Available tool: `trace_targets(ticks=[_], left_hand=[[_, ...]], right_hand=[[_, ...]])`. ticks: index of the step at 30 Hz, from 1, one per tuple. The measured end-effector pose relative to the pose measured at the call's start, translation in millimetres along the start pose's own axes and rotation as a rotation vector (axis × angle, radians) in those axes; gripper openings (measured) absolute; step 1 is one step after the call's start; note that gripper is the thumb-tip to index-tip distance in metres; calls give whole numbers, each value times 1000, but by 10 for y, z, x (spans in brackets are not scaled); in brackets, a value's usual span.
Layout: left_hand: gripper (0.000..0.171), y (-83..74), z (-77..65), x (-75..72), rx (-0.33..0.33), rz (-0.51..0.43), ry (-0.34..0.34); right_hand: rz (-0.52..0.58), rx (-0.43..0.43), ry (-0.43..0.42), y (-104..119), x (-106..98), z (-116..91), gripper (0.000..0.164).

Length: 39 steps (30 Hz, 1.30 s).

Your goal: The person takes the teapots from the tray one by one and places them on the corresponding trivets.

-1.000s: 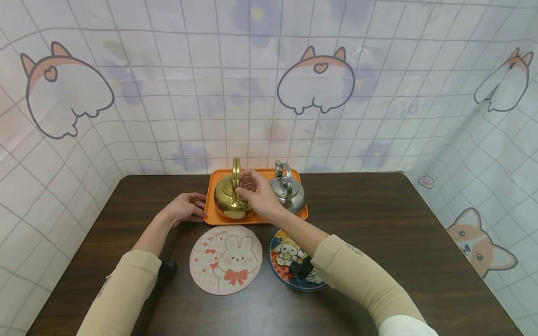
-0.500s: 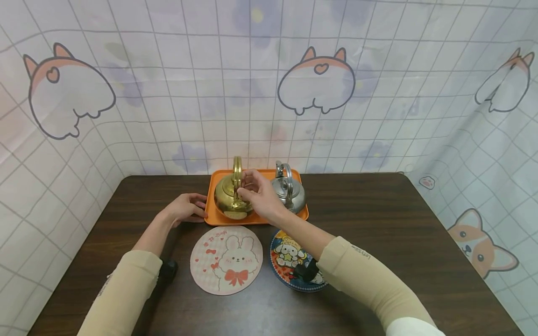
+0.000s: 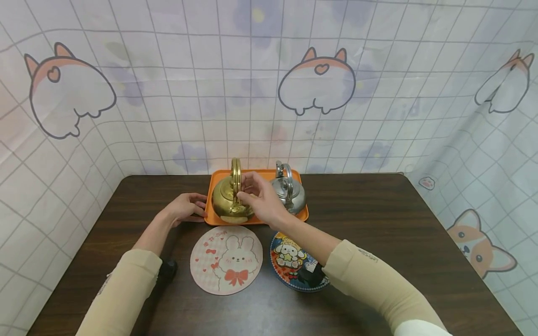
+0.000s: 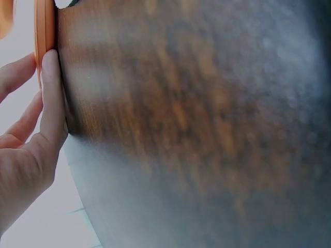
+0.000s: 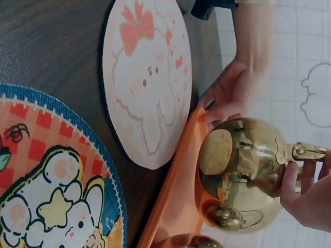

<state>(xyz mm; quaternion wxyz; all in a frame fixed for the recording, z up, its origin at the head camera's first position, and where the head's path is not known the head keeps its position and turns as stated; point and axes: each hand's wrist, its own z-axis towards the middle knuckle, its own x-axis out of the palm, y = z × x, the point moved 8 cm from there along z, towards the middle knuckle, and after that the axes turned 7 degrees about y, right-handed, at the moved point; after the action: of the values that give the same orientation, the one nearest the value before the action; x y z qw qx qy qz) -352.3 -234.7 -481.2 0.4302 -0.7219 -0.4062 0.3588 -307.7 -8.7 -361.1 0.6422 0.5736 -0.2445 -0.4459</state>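
The gold kettle (image 3: 227, 198) stands at the left of the orange tray (image 3: 214, 220), its upright handle facing up. My right hand (image 3: 262, 198) grips that handle, with the thumb and fingers curled around it in the right wrist view. A spout and a reflective rounded body show there beneath the handle. At the tray's left edge, my left hand (image 3: 185, 207) rests its fairly straight fingers against the rim. In the left wrist view the fingertips (image 4: 50, 67) lie right along the orange rim. A silver kettle (image 3: 296, 196) sits at the tray's right, partly behind my right hand.
On the dark wood table (image 3: 370, 224), a pink rabbit placemat (image 3: 227, 261) lies in front of the tray. To its right is a blue-edged cartoon placemat (image 3: 287, 259), partly covered by my right forearm. A white gridded curtain (image 3: 252, 116) hangs behind.
The gold kettle has shifted slightly left and toward the front, with my right hand still on its handle. My left hand and the tray stay in place.
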Motion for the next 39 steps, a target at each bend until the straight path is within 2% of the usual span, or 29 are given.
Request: trace_targets(ticks=[19, 26, 33, 39], left_hand=[[66, -3, 11, -17, 3, 17, -5], [64, -2, 25, -16, 15, 32, -4], [65, 5, 12, -8, 24, 18, 0], [65, -14, 19, 11, 26, -2, -1]], right_hand=[[10, -17, 22, 117, 103, -221, 23], [22, 5, 26, 116, 149, -300, 22], [39, 2, 36, 119, 198, -386, 23], [12, -9, 54, 122, 228, -461, 22]])
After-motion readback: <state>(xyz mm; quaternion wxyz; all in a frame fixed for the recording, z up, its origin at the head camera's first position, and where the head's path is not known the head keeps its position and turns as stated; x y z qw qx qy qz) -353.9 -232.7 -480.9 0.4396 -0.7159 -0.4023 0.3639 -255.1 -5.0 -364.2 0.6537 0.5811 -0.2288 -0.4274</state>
